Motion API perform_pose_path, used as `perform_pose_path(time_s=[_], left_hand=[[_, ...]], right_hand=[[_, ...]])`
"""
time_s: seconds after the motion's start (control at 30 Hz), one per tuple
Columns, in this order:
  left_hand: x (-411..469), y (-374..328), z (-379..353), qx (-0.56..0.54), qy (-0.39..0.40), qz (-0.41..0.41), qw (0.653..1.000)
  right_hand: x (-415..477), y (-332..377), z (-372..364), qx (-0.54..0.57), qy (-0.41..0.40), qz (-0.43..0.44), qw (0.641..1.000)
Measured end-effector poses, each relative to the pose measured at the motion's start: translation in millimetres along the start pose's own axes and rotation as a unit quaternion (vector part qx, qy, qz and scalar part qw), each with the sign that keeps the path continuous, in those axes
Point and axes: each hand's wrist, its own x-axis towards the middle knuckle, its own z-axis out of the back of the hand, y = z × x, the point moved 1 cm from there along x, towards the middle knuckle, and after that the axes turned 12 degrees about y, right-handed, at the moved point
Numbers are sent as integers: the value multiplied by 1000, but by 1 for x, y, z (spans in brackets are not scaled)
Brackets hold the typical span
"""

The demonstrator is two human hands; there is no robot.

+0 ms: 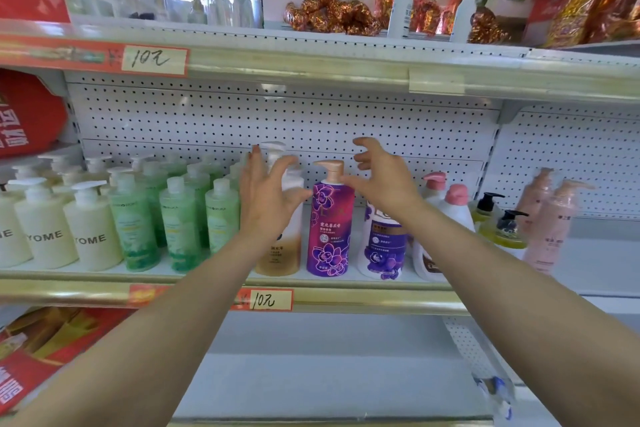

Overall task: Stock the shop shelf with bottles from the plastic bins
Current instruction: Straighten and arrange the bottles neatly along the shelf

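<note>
1. Both hands are up at the shelf point(221, 282), fingers spread, gripping nothing. The left hand point(268, 192) lies against the white-and-amber pump bottle point(282, 246); the right hand point(382, 177) hovers clear, just beside the purple bottle point(330, 229).
2. Judging by that, this is the straightening step: square the purple bottle up, label forward, pump in line with its neighbours.
3. Best to steady the body, not the pump head, since tall bottles tip easily.
4. Green bottles point(180, 222) crowd the left; open shelf lies right, past the pink bottles point(550, 218). No bins in view.
</note>
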Motion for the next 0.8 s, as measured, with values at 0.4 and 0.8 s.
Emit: perform_pose_path(time_s=[0.4,0.8], left_hand=[[1,-61,-57,132,32,-89,987],[10,-54,-55,211,21,-86,973]], right_hand=[[-16,-70,29,-90,56,-129,986],[-4,-85,34,-8,107,-64,992]])
